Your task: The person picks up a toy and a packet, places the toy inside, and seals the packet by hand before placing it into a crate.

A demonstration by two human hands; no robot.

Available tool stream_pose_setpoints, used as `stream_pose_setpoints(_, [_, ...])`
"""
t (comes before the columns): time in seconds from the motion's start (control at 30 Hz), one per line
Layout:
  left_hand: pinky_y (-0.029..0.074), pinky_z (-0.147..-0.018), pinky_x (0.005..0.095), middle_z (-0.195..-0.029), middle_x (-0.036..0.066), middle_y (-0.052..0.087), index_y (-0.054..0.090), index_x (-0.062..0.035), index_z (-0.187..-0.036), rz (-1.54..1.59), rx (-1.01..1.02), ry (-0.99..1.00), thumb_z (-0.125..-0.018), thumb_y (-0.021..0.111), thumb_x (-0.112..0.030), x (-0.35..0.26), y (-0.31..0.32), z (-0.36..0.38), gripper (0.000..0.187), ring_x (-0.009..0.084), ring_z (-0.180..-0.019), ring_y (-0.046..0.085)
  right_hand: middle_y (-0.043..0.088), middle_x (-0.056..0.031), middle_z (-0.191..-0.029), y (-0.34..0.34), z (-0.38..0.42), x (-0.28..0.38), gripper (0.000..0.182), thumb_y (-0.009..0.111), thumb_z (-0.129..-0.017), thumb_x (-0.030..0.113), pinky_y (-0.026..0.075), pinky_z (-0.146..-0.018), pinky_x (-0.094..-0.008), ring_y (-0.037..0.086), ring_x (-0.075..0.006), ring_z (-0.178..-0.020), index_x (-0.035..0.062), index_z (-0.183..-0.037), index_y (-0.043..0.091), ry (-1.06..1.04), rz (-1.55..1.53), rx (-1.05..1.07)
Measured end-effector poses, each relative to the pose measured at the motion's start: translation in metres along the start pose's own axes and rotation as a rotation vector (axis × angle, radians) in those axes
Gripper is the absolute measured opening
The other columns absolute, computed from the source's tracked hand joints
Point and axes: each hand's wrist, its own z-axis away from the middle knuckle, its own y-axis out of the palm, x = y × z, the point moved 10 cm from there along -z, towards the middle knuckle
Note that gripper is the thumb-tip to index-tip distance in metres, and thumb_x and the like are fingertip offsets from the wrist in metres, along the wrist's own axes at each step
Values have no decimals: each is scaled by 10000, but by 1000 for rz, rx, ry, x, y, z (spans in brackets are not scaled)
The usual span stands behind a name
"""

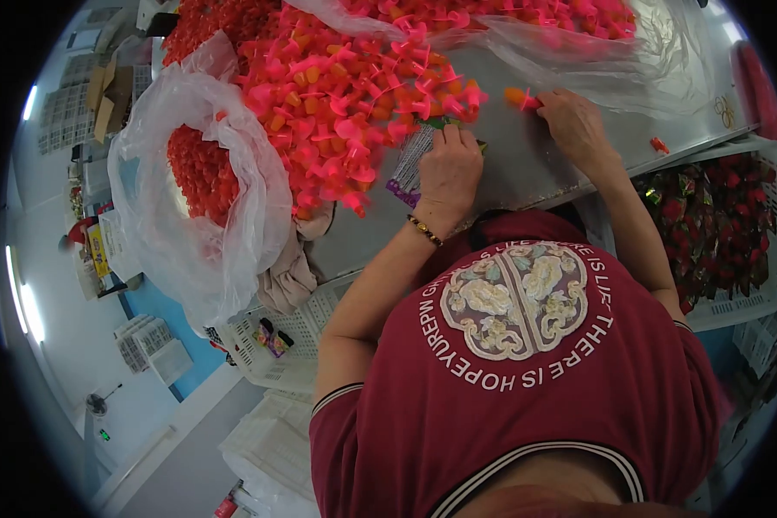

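My left hand, with a beaded bracelet at the wrist, is closed on a small printed packet in grey, purple and green. Part of the packet is hidden under my fingers. My right hand pinches a candy piece with an orange tip and a red-pink plastic base, just above the metal table. Beyond my left hand, a large heap of similar pink and orange candy pieces spreads over the tabletop.
A clear plastic bag with red pieces stands at left. Plastic sheeting lies at the back. A white crate of red-wrapped items is at right. One red piece and rubber bands lie near the right table edge.
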Motion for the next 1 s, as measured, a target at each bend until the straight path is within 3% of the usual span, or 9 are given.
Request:
stream_pose_setpoints(0.23, [473,-703,404,-887,154,572,552,-6,-917,595,-331,-202,-821,548,-16,44,-18,33,97,335,-824,578,615,-154,-721,-21,2,14,184,550,-876,159,458,-651,-407,598,-333,-686,-10,-819,593,2,-198,-45])
stream_pose_setpoints(0.3, [462,-707,403,-890,162,578,546,-1,-924,700,-341,-256,-838,547,-10,53,-13,37,87,347,-823,576,609,-131,-673,-17,-1,26,182,558,-878,152,456,-612,-349,585,-264,-614,-20,-878,617,78,-644,-19])
stream_pose_setpoints(0.4, [456,-696,388,-870,167,578,541,5,-933,769,-410,-277,-863,556,-29,62,-10,38,80,355,-805,573,604,-107,-668,12,-4,54,174,574,-878,145,449,-600,-308,577,-203,-608,-11,-928,633,58,-881,32])
stream_pose_setpoints(0.43, [456,-693,383,-861,166,574,544,6,-928,801,-406,-299,-869,560,-34,64,-8,39,73,348,-792,571,604,-107,-668,18,-5,59,174,574,-878,145,449,-600,-308,577,-203,-608,-11,-928,633,56,-880,30])
stream_pose_setpoints(0.5, [455,-690,378,-853,165,571,546,6,-923,833,-401,-322,-876,564,-38,67,-4,41,67,341,-780,570,631,-176,-730,30,-5,71,194,581,-871,190,473,-632,-392,607,-344,-671,7,-879,646,19,-867,70])
stream_pose_setpoints(0.6, [465,-694,382,-878,161,589,534,10,-873,874,-450,-357,-847,586,-19,73,-5,46,65,342,-793,579,626,-179,-721,24,-1,75,183,589,-864,187,470,-638,-413,606,-355,-678,13,-861,645,-41,-718,30])
stream_pose_setpoints(0.73, [469,-695,348,-865,142,591,533,11,-845,966,-505,-351,-833,608,-6,75,-12,46,78,292,-772,579,609,-144,-734,16,5,73,135,591,-867,131,465,-637,-364,606,-303,-698,-3,-867,602,-109,-598,55])
stream_pose_setpoints(0.9, [472,-697,338,-874,135,597,539,11,-824,998,-487,-341,-819,620,4,74,-16,44,82,281,-774,582,569,-103,-836,-11,14,101,93,522,-819,114,439,-821,-380,573,-267,-885,65,-872,580,-483,-26,-84])
stream_pose_setpoints(1.0, [476,-692,337,-885,134,603,548,9,-829,940,-509,-287,-814,626,5,71,-22,44,80,277,-777,586,581,-96,-853,-17,12,109,117,497,-800,120,422,-853,-369,566,-252,-901,65,-850,587,-512,23,-77])
